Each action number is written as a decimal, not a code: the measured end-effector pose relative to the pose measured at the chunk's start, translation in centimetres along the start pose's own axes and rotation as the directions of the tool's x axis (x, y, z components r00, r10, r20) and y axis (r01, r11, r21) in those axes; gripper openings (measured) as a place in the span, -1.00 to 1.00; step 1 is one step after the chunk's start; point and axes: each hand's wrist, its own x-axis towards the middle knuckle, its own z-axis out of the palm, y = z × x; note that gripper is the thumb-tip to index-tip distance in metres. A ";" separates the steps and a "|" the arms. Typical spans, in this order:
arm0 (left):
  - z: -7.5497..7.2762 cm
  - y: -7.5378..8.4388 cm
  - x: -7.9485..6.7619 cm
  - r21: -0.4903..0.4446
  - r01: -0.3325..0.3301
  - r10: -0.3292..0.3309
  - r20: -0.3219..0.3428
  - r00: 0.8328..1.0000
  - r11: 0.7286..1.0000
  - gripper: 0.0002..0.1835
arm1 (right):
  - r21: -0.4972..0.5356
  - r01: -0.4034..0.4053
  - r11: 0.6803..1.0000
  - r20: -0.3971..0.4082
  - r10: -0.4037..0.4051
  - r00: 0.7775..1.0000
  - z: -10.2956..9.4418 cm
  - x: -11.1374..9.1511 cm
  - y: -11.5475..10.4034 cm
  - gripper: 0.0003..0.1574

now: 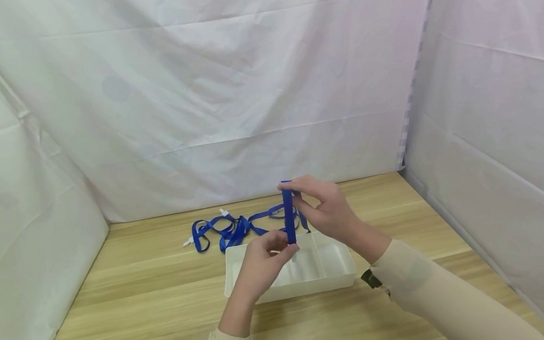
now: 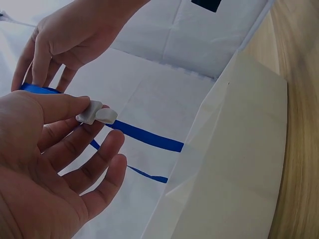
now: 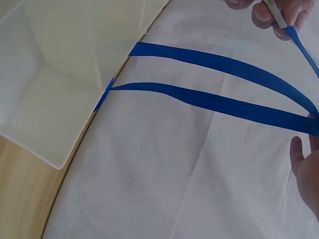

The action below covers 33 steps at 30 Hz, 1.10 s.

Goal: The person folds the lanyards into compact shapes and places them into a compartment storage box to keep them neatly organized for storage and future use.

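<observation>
A blue lanyard is held up over a white divided box. My left hand pinches its white plastic clip between thumb and index finger, the other fingers loosely bent. Higher up, my right hand holds the strap's folded top between thumb and fingers. A flat length of strap runs upright between the two hands. From the right hand, two blue strands hang down behind the box's far edge, as the right wrist view shows.
Behind the box lies a loose heap of blue lanyards with white clips. The wooden table ends at white cloth hanging at the back and both sides. Dark straps show at the sleeves.
</observation>
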 end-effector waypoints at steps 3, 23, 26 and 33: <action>0.0 -0.1 0.0 0.001 -0.002 0.002 -0.002 1.000 1.000 -0.85 | -0.005 -0.013 1.000 -0.017 0.013 1.000 0.1 -0.1 0.0 -0.58; 0.0 -0.4 0.1 -0.002 -0.010 0.010 0.030 1.000 1.000 -0.85 | 0.011 -0.050 0.999 -0.062 0.051 0.997 0.4 -0.4 0.0 -0.68; 0.0 -0.3 0.1 0.006 -0.011 0.011 0.024 1.000 1.000 -0.86 | -0.001 -0.063 0.998 -0.069 0.063 0.996 0.2 -0.3 -0.3 -0.67; 0.0 0.1 0.0 0.007 -0.024 0.024 -0.029 0.999 1.000 -0.94 | -0.002 -0.076 0.997 -0.066 0.076 0.995 -0.3 0.5 -1.0 -0.63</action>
